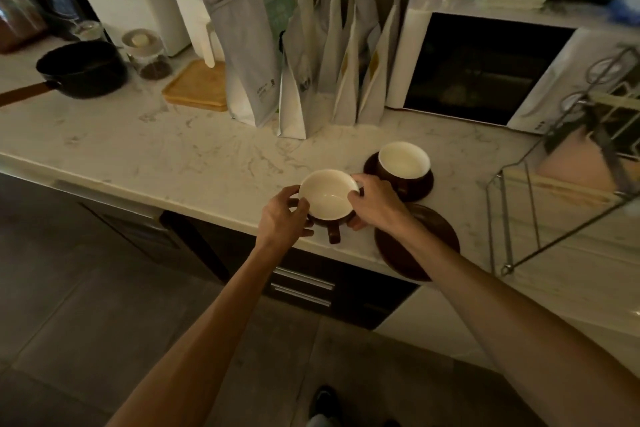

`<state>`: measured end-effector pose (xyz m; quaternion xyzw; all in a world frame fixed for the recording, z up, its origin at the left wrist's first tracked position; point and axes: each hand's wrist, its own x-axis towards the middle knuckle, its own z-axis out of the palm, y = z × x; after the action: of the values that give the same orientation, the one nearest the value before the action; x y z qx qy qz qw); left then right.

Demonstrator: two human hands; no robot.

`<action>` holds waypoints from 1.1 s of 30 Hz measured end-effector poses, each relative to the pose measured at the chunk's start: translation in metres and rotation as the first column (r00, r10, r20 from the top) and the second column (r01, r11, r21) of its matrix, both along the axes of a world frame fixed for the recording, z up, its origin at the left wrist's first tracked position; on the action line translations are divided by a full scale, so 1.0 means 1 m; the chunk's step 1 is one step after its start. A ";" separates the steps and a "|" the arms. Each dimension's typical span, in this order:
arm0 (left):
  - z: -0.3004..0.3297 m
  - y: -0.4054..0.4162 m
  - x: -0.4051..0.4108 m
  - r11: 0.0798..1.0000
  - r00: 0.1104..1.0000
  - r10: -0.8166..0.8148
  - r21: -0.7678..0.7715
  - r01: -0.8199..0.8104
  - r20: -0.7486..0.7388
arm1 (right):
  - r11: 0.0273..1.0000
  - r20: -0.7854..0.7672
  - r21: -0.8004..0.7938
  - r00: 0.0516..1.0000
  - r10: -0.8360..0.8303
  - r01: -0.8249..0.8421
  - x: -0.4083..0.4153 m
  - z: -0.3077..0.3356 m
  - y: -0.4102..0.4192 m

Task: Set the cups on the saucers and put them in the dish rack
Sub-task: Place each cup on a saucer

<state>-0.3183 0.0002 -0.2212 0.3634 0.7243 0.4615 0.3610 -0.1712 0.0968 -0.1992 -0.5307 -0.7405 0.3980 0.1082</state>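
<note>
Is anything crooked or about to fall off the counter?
Yes. The empty saucer sticks out past the counter edge near the right hand, so a bump might tip it off. Both hands hold a cup; the left hand grips its other side. Nothing is spilled or broken.

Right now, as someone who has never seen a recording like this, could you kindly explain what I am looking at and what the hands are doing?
This is one picture from a wide-angle camera worn on a person's head, looking down at their own bare arms. No robot is involved. The left hand and right hand together grip a brown cup with a cream inside at the front edge of the white marble counter. Behind it, a second matching cup already sits on a dark brown saucer. An empty brown saucer lies under the right forearm. The wire dish rack stands to the right.
</note>
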 end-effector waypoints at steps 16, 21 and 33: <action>0.004 0.019 0.102 0.979 0.974 -0.186 -0.059 0.195 0.131 | 0.980 -0.025 0.077 0.983 -0.180 0.181 0.124 -0.008 -0.011; 0.001 0.025 0.125 0.967 0.965 -0.234 -0.071 0.243 0.118 | 0.971 -0.004 0.083 0.974 -0.227 0.226 0.148 -0.013 -0.011; -0.005 0.027 0.139 0.960 0.965 -0.257 -0.097 0.262 0.054 | 0.973 -0.008 0.068 0.975 -0.221 0.221 0.163 -0.026 -0.013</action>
<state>-0.1795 0.0275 -0.2258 0.4265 0.6857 0.3796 0.4515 -0.0082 0.0840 -0.2253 -0.6057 -0.6900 0.3579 0.1701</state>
